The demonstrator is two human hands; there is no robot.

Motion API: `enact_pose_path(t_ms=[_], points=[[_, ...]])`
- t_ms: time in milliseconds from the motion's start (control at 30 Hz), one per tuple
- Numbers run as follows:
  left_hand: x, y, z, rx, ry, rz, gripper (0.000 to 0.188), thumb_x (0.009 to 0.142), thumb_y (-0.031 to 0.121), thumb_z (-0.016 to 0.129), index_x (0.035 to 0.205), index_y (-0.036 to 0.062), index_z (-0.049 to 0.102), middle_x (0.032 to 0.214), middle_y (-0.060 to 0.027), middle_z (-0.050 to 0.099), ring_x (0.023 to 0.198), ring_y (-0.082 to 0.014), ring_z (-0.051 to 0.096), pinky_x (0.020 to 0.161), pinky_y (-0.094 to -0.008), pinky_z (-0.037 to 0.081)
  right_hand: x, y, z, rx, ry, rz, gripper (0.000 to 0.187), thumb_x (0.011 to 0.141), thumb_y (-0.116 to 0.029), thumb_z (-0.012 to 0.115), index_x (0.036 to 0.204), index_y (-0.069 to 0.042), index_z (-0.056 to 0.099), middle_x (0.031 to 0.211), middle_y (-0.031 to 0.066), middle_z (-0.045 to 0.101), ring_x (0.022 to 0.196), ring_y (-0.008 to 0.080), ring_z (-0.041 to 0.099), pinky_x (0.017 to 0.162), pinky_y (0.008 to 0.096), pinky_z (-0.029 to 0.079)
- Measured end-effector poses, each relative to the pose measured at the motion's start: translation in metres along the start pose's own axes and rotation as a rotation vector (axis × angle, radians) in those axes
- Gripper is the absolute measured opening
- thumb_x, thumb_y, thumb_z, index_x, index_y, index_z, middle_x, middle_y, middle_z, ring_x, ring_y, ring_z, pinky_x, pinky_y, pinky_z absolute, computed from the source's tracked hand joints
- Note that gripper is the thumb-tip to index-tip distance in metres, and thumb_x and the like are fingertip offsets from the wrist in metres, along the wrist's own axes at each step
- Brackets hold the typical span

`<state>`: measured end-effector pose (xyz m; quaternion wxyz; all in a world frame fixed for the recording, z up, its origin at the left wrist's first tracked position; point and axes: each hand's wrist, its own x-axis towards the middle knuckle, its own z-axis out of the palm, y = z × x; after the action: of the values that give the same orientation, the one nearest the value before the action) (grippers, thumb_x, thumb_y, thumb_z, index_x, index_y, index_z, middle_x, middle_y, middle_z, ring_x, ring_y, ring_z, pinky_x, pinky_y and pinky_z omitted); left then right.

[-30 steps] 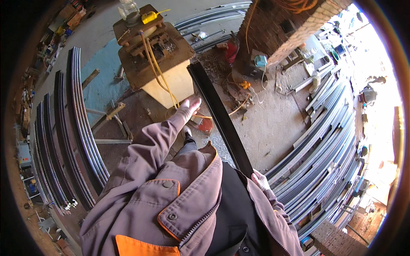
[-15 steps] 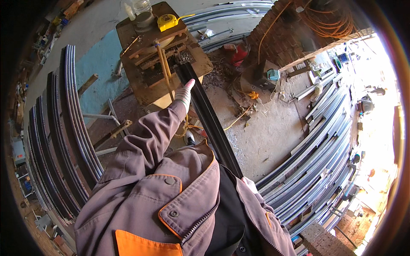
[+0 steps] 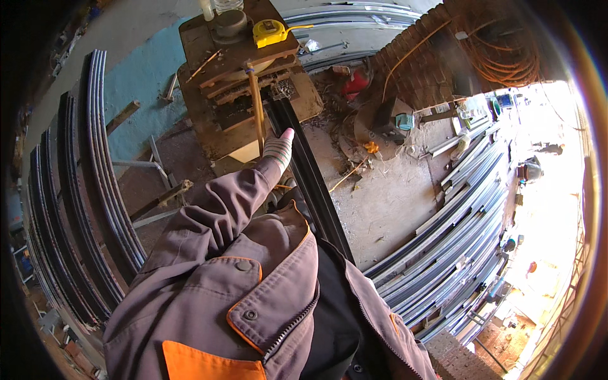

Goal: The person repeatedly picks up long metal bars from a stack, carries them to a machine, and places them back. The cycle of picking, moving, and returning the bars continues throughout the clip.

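Observation:
A long black metal profile [image 3: 311, 177] slants from the machine down to my right side, where the jacket hides its lower end. My left hand [image 3: 278, 150], in a striped work glove with a bare thumb tip, grips the profile along its left edge near the machine. Its fingers are mostly out of sight underneath. The profile's upper end lies at the worn brown machine [image 3: 306, 95], beside a heap of metal shavings [image 3: 282, 90]. A wooden handle [image 3: 256, 101] stands just above the hand. My right hand is hidden behind the jacket.
A yellow tape measure [image 3: 270, 33] and a round grey weight [image 3: 231, 26] rest on the machine top. Long profiles are stacked at left [image 3: 109, 171] and right [image 3: 437, 253]. An orange hose [image 3: 500, 60] hangs coiled by a brick wall [image 3: 405, 54].
My view has shifted, so the machine sits slightly lower and further right. The right glove, partly visible before, has gone out of sight. My left hand keeps its grip on the profile.

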<state>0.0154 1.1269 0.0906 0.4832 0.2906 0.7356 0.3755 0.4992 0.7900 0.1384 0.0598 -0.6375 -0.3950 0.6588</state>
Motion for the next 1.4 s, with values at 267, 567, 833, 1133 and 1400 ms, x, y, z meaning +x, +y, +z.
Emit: enact_pose_path(t_ms=[267,567,833,1133,1400], points=[[0.001,0.013,-0.001,0.147,0.136,0.061,0.084,0.096,0.061,0.05,0.137,-0.0115,0.04,0.131,-0.0231,0.061,0.118,-0.0335,0.061,0.098,-0.0365,0.049,-0.004,-0.02,-0.011,-0.139,0.04,-0.053,0.047,0.099,-0.05,0.05,0.078,-0.008,0.05,0.072,-0.0054,0.042,0.072,0.01,0.039,0.066,0.0295,0.038],[0.001,0.005,0.009,0.304,0.031,-0.013,0.079,0.102,0.048,0.045,0.15,-0.0111,0.022,0.153,-0.0231,0.038,0.14,-0.0267,0.041,0.113,-0.0284,0.035,-0.006,-0.004,-0.021,-0.127,0.003,-0.018,0.04,0.102,-0.04,0.049,0.078,-0.008,0.05,0.074,-0.0051,0.044,0.073,0.0102,0.04,0.067,0.0299,0.039],[-0.02,0.027,-0.001,0.141,0.146,0.025,0.077,0.095,0.05,0.061,0.142,-0.0076,0.039,0.135,-0.022,0.057,0.125,-0.0338,0.056,0.103,-0.0379,0.046,-0.014,-0.013,-0.02,-0.05,0.005,0.062,0.044,0.103,-0.044,0.049,0.076,-0.01,0.047,0.073,-0.0073,0.041,0.07,0.0085,0.036,0.064,0.0289,0.036],[0.006,0.002,0.018,0.329,0.174,0.033,0.082,0.098,0.043,0.058,0.152,-0.0057,0.021,0.152,-0.0217,0.04,0.139,-0.0308,0.043,0.115,-0.0328,0.035,-0.012,-0.015,-0.023,-0.147,0.019,0.026,0.042,0.102,-0.04,0.049,0.073,-0.01,0.045,0.069,-0.0058,0.039,0.069,0.0096,0.037,0.063,0.0298,0.036],[-0.007,0.015,0.006,-0.078,0.227,0.082,0.062,0.093,0.04,0.068,0.13,-0.0057,0.05,0.125,-0.0179,0.063,0.112,-0.0301,0.062,0.094,-0.0375,0.05,-0.004,-0.014,-0.016,-0.243,0.06,0.033,0.041,0.102,-0.039,0.049,0.075,-0.009,0.047,0.069,-0.0051,0.04,0.069,0.0099,0.037,0.063,0.0305,0.037]])
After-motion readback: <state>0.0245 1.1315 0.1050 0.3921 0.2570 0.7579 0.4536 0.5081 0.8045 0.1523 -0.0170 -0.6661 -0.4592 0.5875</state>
